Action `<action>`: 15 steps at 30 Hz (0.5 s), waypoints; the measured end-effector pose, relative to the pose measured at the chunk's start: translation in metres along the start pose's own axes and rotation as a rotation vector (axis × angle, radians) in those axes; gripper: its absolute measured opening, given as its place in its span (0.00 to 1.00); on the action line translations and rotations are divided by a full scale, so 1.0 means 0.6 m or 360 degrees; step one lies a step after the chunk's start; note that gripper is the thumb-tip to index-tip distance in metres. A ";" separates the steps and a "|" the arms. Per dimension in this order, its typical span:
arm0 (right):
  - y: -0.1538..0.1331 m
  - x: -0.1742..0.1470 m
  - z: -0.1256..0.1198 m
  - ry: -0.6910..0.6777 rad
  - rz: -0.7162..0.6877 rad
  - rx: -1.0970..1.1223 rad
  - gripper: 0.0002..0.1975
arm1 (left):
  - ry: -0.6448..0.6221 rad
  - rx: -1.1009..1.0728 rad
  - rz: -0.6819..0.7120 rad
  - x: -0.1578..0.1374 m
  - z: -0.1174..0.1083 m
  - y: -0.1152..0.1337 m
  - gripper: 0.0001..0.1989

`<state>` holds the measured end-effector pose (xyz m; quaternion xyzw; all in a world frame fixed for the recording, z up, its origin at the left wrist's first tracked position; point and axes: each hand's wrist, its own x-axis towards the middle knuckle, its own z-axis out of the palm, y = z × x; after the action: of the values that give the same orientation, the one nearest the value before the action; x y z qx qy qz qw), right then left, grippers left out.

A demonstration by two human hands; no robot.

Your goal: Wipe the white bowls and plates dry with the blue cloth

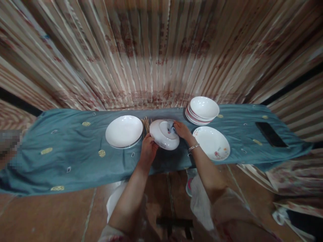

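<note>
Near the front middle of the table, a white plate (161, 143) is tilted with its underside and foot ring showing. My left hand (148, 149) is closed on its lower left rim. On the upper right, my right hand (182, 131), with a bracelet at the wrist, has its fingers bent against the plate. A small blue and pink patch shows beside those fingertips; whether it is a printed mark or something separate I cannot tell. Several chopsticks (146, 124) lie just left of the plate, partly hidden by it.
White plates (124, 130) are stacked on the left, and bowls (204, 108) at the back right. A flower-patterned plate (210, 143) lies beside my right forearm. Further right is a dark phone-like slab (270, 134). A green cloth (83, 161) covers the table; curtains (161, 60) hang behind.
</note>
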<state>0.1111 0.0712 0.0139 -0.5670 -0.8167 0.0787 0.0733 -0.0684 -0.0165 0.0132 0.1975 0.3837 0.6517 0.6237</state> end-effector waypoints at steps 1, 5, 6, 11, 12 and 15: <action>0.000 -0.005 0.000 0.0009 0.0033 0.0017 0.20 | 0.0003 -0.0004 0.0003 0.000 0.000 0.000 0.05; -0.001 -0.030 0.001 0.0008 0.0167 0.0119 0.22 | 0.0019 0.0013 0.0011 -0.002 0.000 0.001 0.05; -0.002 -0.037 0.001 0.0013 0.0188 0.0143 0.22 | 0.0016 0.0015 0.0016 -0.002 0.000 0.001 0.05; -0.007 -0.078 0.001 0.0028 0.0205 0.0183 0.21 | 0.0000 0.0027 0.0026 -0.002 -0.006 0.000 0.05; -0.008 -0.086 0.000 0.0022 0.0195 0.0170 0.21 | 0.0001 0.0024 0.0032 -0.001 -0.007 0.000 0.05; -0.010 -0.106 -0.001 -0.0007 0.0178 0.0112 0.21 | -0.0018 0.0037 0.0022 0.002 -0.010 0.002 0.06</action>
<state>0.1275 0.0097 0.0141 -0.6086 -0.7806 0.1127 0.0868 -0.0736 -0.0165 0.0099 0.2111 0.3863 0.6504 0.6191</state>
